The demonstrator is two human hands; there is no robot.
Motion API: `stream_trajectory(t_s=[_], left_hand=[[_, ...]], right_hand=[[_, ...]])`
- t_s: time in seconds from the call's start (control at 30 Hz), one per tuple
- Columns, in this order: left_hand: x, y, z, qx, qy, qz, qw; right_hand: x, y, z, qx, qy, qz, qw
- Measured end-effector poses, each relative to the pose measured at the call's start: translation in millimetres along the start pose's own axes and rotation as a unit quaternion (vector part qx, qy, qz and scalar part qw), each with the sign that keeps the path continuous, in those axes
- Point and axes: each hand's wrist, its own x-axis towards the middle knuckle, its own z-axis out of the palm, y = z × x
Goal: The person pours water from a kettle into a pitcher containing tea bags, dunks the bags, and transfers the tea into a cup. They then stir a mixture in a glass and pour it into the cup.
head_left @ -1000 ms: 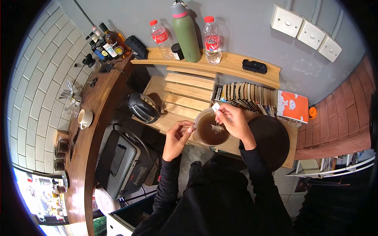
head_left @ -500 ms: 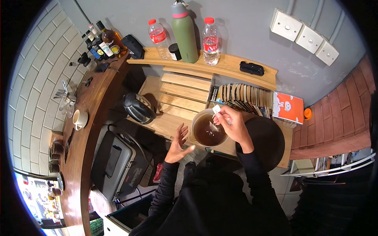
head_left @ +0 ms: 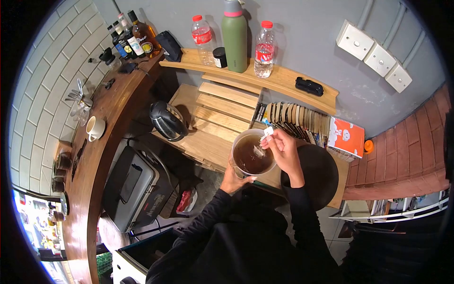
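A wide, pale-rimmed cup [head_left: 235,144] holds brown tea [head_left: 250,158]. My left hand [head_left: 232,180] is closed around its near-left side, with the thumb along the near edge and some fingers hidden behind the wall. My right hand [head_left: 285,156] is over the cup's right rim, pinching the white paper tag of a tea bag [head_left: 259,151]. The bag lies at the tea's surface, near the right side of the cup. A few small light spots float or reflect beside it.
A black kettle [head_left: 166,122] stands left on the slatted wooden bench [head_left: 208,135]. Right of my right hand is a dark round tray or stool top [head_left: 314,182]. Behind the cup are a row of books [head_left: 298,118] and a shelf [head_left: 283,87] with bottles.
My left hand has moved right, from open beside the cup to gripping its side. My right hand keeps its pinch on the tag. The view has shifted slightly.
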Motion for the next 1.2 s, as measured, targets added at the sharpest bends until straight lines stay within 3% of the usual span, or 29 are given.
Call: stream_trajectory(t_s=[0.17,0.5,0.7,1.0,1.2], left_hand=[[9,6,-3,-0.020,0.010,0.011,1.000],[18,13,-21,-0.016,-0.039,0.009,0.999],[23,14,-26,-0.026,-0.045,0.042,0.998],[21,7,-27,-0.041,-0.064,0.011,0.997],[20,-1,-24,-0.096,-0.060,0.003,0.994]], right_hand=[[4,-31,7,0.031,0.012,-0.027,0.999],[-3,-8,-19,-0.013,0.034,0.036,0.999],[29,7,-23,-0.048,0.082,0.001,0.995],[58,31,49,-0.048,-0.045,-0.037,0.997],[27,15,68,0.002,-0.185,0.041,0.982]])
